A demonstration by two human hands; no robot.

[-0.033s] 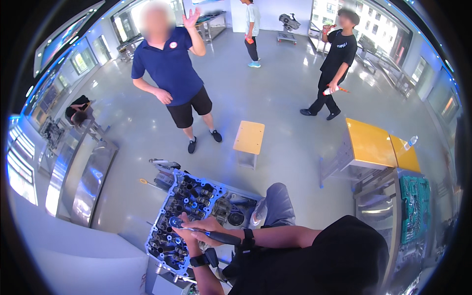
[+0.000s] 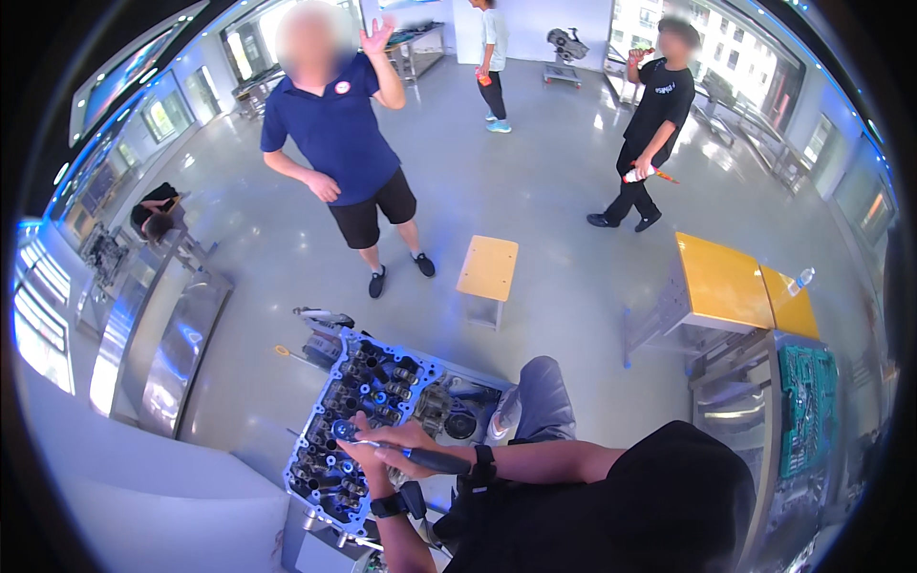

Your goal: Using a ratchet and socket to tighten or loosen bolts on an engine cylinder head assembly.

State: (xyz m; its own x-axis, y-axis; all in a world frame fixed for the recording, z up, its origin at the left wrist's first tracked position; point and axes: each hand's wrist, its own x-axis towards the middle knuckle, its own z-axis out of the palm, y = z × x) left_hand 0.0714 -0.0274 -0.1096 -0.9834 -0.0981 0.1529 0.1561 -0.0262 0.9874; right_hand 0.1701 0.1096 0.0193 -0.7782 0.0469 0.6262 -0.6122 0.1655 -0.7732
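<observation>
A ratchet wrench with a dark handle (image 2: 439, 461) lies across both my hands above an engine cylinder head (image 2: 382, 368). My right hand (image 2: 409, 439) is closed around the wrench between its round head and the grip. My left hand (image 2: 365, 460) is closed at the wrench's head end, partly under the shaft. Whatever is below the ratchet head is hidden by the fingers. The cylinder head has a pale rim with bolt holes and rows of dark valve-train parts. Straps with dark devices sit on both wrists.
A wooden-topped stool (image 2: 488, 267) stands beyond the engine. To the right are yellow tables (image 2: 723, 282), a bottle (image 2: 800, 281) and a green tool case (image 2: 808, 406). A metal bench (image 2: 181, 353) stands left. One person in blue (image 2: 334, 143) faces the engine; others stand farther back.
The whole view has shifted very slightly to the right. Both hands stay on the ratchet wrench with no clear movement.
</observation>
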